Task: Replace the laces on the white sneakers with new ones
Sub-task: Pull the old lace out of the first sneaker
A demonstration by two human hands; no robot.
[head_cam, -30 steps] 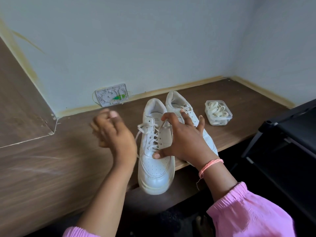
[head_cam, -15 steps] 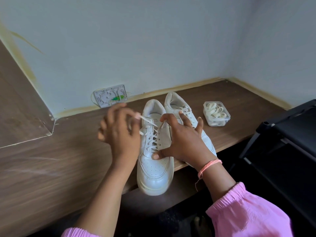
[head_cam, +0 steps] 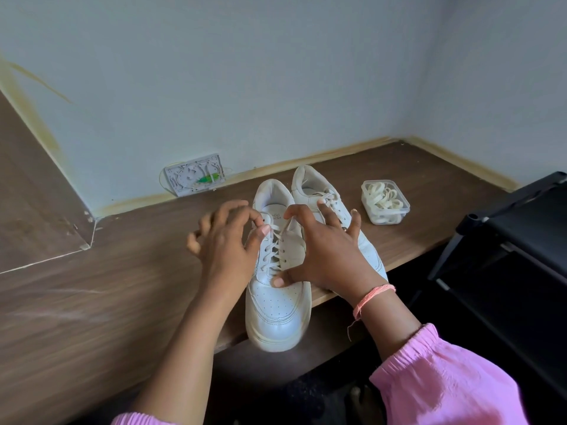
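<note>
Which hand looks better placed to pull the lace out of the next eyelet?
Probably the left hand: it already pinches the old lace at the top of the near sneaker. The right hand lies spread over the sneaker, steadying it.

soft, even daylight with faint shadows; the left hand point(head_cam: 225, 240) and near desk point(head_cam: 76, 302) are motion-blurred, and straight lines bow at the edges.

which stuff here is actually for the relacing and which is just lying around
For the job: near sneaker, far sneaker, old lace, tub of new laces, left hand pinching the lace, right hand steadying the shoe.

Lying about: wall plate, black rack.
</note>
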